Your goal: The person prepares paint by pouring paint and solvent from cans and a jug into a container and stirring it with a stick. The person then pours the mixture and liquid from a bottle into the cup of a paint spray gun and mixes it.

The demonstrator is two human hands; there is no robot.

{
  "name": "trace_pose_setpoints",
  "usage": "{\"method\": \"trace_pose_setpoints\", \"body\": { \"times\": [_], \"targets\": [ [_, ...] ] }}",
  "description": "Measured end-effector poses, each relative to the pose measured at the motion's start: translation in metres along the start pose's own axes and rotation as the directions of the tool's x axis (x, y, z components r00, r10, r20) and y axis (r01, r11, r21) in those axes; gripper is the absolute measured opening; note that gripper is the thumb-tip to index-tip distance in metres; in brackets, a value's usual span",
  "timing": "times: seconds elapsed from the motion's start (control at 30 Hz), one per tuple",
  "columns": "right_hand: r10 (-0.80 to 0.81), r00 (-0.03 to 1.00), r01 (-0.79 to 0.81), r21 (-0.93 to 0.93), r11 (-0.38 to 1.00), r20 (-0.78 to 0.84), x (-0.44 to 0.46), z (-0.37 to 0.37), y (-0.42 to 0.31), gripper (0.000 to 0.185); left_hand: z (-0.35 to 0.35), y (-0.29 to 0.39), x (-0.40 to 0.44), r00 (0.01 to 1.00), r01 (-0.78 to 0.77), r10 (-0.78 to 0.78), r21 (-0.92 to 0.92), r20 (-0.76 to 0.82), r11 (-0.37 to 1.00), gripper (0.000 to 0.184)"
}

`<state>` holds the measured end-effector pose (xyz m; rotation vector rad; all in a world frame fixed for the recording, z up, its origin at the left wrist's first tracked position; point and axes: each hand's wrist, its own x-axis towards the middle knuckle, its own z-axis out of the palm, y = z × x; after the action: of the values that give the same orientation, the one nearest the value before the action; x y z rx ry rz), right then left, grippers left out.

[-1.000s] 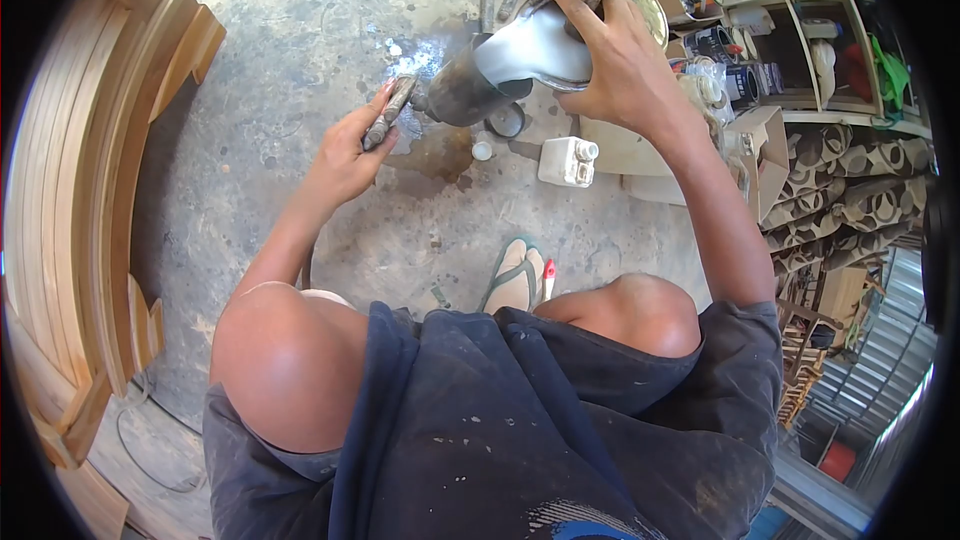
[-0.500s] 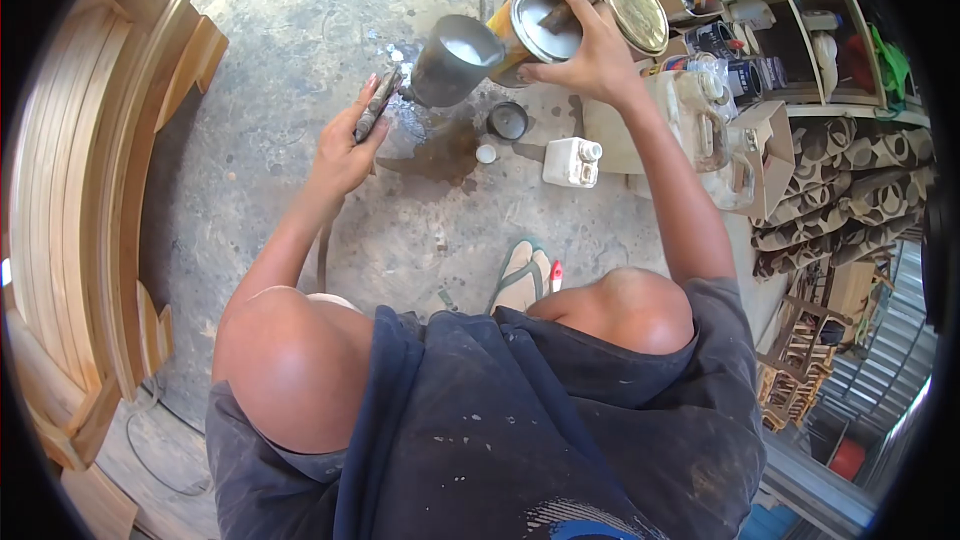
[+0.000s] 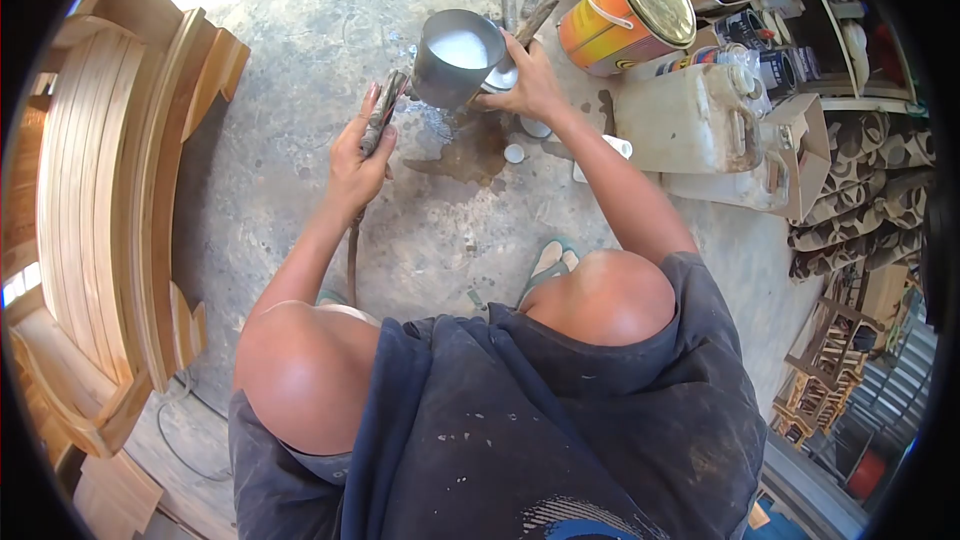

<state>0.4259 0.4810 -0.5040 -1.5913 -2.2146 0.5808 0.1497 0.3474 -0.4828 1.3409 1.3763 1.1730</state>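
Observation:
My left hand (image 3: 360, 155) is closed round the grip of a spray gun (image 3: 393, 90), with a hose (image 3: 352, 260) trailing down from it. Joined to the gun's far side, a dark grey cup (image 3: 448, 75) contains white liquid (image 3: 462, 47). Just right of the cup, my right hand (image 3: 530, 85) is wrapped round an open can (image 3: 502, 78), also with white liquid inside. A flat wooden stick (image 3: 535, 20) leans out of the can past my fingers. The cup and my hand hide most of the can.
A yellow-orange paint bucket (image 3: 605, 25) and large plastic jugs (image 3: 685, 120) stand at right. A white cap (image 3: 514, 154) and a dark wet stain (image 3: 460, 160) are on the concrete floor. Wooden furniture (image 3: 110, 200) fills the left side.
My right hand and the can have moved left and down, partly behind the cup. More of the white liquid in the cup shows. The view has shifted slightly.

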Motion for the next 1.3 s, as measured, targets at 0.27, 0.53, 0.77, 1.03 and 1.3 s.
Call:
{"method": "trace_pose_setpoints", "body": {
  "times": [0.27,0.53,0.77,1.03,1.3],
  "targets": [
    [-0.129,0.991,0.129,-0.325,0.937,0.022,-0.004,-0.045,-0.017,0.092,-0.007,-0.003,-0.003,0.999,0.026,-0.026,-0.020,0.029,0.999,0.058],
    [-0.023,0.999,0.026,-0.119,0.993,0.028,-0.101,0.010,0.016,0.045,-0.016,-0.004,-0.011,1.000,-0.022,0.022,-0.030,0.005,0.999,0.059],
    [-0.005,0.995,0.018,-0.138,0.990,0.097,-0.122,0.058,0.048,0.039,-0.015,-0.015,-0.019,0.999,-0.018,0.020,-0.030,0.036,0.999,0.060],
    [-0.020,1.000,0.019,0.057,0.998,0.015,-0.084,-0.052,-0.021,0.038,-0.003,-0.020,-0.022,0.997,-0.052,0.055,-0.049,0.051,0.997,0.061],
    [-0.160,0.987,0.159,0.046,0.986,0.024,-0.040,-0.163,-0.125,0.037,0.010,-0.023,-0.018,0.982,-0.167,0.161,0.061,0.095,0.984,0.063]
  ]
}}
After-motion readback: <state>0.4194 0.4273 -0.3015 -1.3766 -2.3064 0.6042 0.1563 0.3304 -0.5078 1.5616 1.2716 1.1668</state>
